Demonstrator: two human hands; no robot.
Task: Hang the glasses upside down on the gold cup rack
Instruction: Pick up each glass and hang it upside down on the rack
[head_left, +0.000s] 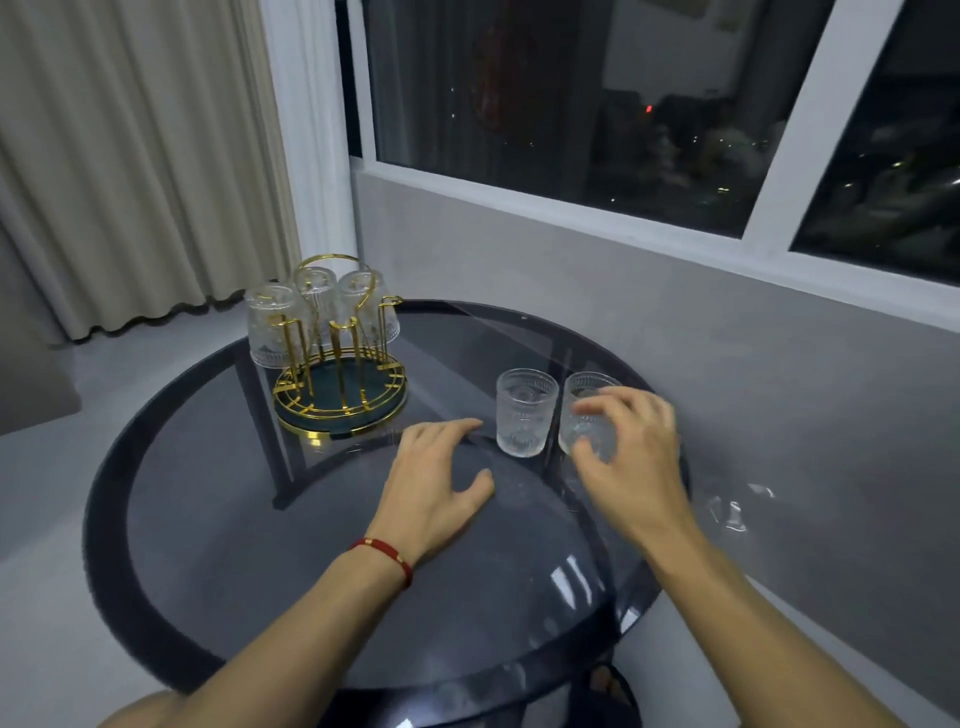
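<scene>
While three glasses already hang upside down on the gold cup rack (340, 374) at the far left, two more stand mouth up on the round glass table (218, 519). The right hand (631, 457), fingers open and curled, is right by the right glass (584, 410); a grip is unclear. The left glass (525, 413) stands just beside it. The left hand (439, 483) rests open and empty.

A home at night: a round smoked-glass desk (218, 545) stands in a corner beneath a white-framed window (571, 119) showing darkness and scattered lights. Cream curtains (130, 156) hang left of the window, and a gold cup rack (340, 374) holds drinking glasses on the desk.
</scene>
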